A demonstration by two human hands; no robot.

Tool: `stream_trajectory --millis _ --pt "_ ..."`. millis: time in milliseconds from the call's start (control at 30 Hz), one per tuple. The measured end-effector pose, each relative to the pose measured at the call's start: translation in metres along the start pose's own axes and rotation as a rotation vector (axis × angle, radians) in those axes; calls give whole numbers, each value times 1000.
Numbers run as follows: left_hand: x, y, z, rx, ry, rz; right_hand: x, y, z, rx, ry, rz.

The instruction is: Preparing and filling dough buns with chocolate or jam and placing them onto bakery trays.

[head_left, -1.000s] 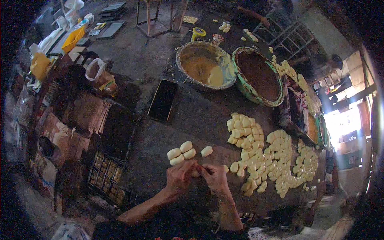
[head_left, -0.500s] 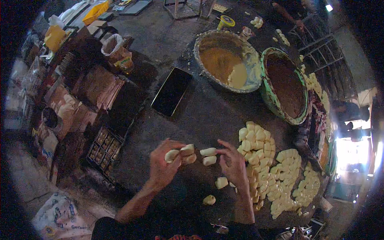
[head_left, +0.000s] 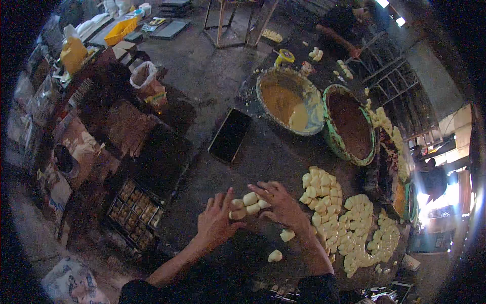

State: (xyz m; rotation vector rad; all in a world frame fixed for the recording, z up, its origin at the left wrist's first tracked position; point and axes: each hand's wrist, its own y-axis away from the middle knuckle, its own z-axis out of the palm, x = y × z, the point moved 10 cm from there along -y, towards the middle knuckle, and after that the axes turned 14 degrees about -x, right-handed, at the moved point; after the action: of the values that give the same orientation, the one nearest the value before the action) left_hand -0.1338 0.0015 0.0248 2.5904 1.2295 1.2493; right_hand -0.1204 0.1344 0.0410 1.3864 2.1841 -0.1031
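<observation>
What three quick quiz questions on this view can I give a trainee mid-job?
1. What sits between the left hand and right hand?
a) pale dough pieces
b) a yellow tub
c) a black pan

2. True or false: the green-rimmed basin stands right of the bowl with tan contents.

3. Fill in: the large dough cluster lies to the ____ of the right hand.

Key: 1 a; 2 true; 3 right.

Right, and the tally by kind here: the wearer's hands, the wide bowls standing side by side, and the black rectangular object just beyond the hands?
Hands: 2 (left hand, right hand)
Wide bowls: 2 (grey-rimmed bowl, green bowl)
Black rectangular object: 1
Total: 5
</observation>
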Motion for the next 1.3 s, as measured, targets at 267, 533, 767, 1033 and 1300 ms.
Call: stream_trajectory --millis 267,533,767,1033,1300 --pt "-70 60 -40 226 9 42 -9 -21 70 16 475 9" --pt "-60 27 6 8 355 155 -54 74 98 254 -1582 141" --pt "118 40 138 -237 -13 708 -129 260 306 1254 -2078 204" --pt "279 116 341 -565 -343 1093 -189 445 497 1951 -2034 279" --pt "280 84 432 -290 -880 968 -135 650 711 2121 -1762 656"
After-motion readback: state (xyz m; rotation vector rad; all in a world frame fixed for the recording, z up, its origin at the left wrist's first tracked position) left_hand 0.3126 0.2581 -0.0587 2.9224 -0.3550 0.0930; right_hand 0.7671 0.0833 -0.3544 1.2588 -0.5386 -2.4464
